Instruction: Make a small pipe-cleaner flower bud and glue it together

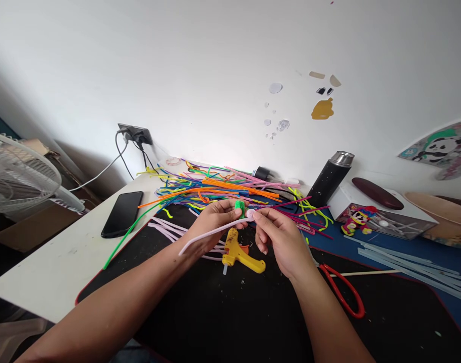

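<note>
Between the thumb and fingers of my left hand is a small green pipe cleaner coil. My right hand pinches a pale pink pipe cleaner at its rolled-up end, close beside the green piece. The loose tail of that pipe cleaner runs down leftward over my left wrist. Whether the two pieces touch, I cannot tell. Below my hands, a yellow glue gun lies on the black mat, with a glue stick poking out of its rear. Several more pale pink pipe cleaners lie partly under my left arm.
Many coloured pipe cleaners are heaped along the wall. A black phone lies at the left. On the right are red-handled scissors, clear glue sticks, a black flask, a tissue box and a small colourful figure.
</note>
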A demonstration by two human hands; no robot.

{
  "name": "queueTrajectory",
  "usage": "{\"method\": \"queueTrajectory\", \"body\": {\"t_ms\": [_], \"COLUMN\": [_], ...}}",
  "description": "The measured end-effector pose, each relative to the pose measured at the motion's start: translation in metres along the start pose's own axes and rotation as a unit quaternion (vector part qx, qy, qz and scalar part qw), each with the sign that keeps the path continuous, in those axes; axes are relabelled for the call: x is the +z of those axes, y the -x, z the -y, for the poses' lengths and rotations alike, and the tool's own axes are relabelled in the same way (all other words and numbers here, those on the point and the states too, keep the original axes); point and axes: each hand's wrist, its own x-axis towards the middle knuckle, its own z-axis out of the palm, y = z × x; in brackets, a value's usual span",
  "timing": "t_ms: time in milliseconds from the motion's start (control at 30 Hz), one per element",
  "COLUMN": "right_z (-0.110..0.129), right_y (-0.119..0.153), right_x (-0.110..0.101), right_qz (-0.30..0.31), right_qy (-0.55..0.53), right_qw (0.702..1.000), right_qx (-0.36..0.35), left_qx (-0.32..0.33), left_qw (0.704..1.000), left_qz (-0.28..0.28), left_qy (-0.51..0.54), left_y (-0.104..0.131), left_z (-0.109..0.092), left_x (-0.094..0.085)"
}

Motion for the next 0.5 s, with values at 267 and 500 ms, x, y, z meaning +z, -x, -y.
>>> {"method": "queueTrajectory", "body": {"t_ms": [267, 500], "right_z": [0.001, -0.009], "right_y": [-0.004, -0.01], "right_x": [-0.002, -0.003], "right_qz": [-0.081, -0.105], "right_qy": [-0.053, -0.052], "right_qw": [0.995, 0.993], "right_qx": [-0.013, 0.03], "left_qx": [0.17, 0.007], "left_qw": [0.979, 0.99], "left_qz": [-0.088, 0.106], "left_qy": [0.067, 0.089], "left_y": [0.027, 0.099], "left_z": [-0.067, -0.066], "left_x": [0.016, 0.055]}}
